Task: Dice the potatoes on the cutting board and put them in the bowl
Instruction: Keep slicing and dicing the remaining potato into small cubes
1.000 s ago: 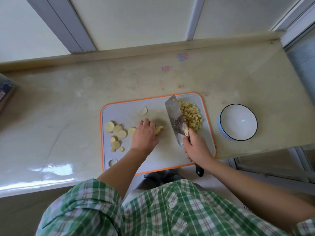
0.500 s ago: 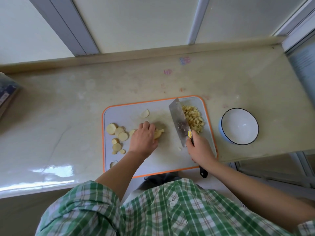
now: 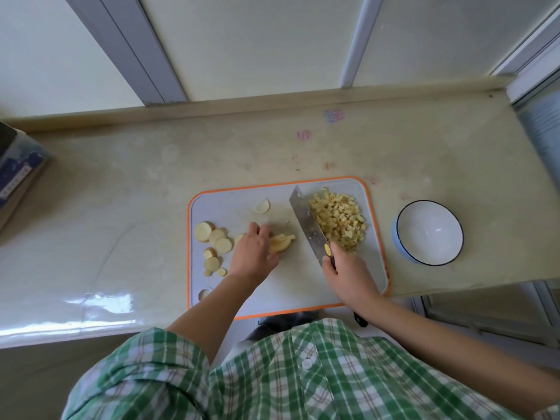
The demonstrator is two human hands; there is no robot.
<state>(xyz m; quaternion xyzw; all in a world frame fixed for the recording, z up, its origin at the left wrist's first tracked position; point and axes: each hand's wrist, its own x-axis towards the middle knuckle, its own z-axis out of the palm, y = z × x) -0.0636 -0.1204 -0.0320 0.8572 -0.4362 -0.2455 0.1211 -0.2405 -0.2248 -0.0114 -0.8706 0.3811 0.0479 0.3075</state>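
Observation:
A grey cutting board point(image 3: 291, 286) with an orange rim lies on the counter. My left hand point(image 3: 253, 253) presses down on a small stack of potato slices point(image 3: 281, 242) at the board's middle. My right hand point(image 3: 348, 275) grips the handle of a cleaver point(image 3: 307, 222), whose blade stands just right of that stack, apart from it. A heap of diced potato point(image 3: 339, 221) lies against the blade's right side. Several round potato slices point(image 3: 215, 241) lie on the board's left part. A white bowl point(image 3: 429, 232) with a dark rim stands empty to the right of the board.
A single thin slice point(image 3: 263, 206) lies near the board's far edge and another point(image 3: 204, 294) at its near left. A cardboard box point(image 3: 16, 177) sits at the counter's far left. The counter's near edge runs just below the board; a wall ledge bounds the back.
The cleaver blade has shifted slightly right and tilted against the diced heap. My left hand has stayed on the slice stack, regripping it a little. The view has moved down slightly.

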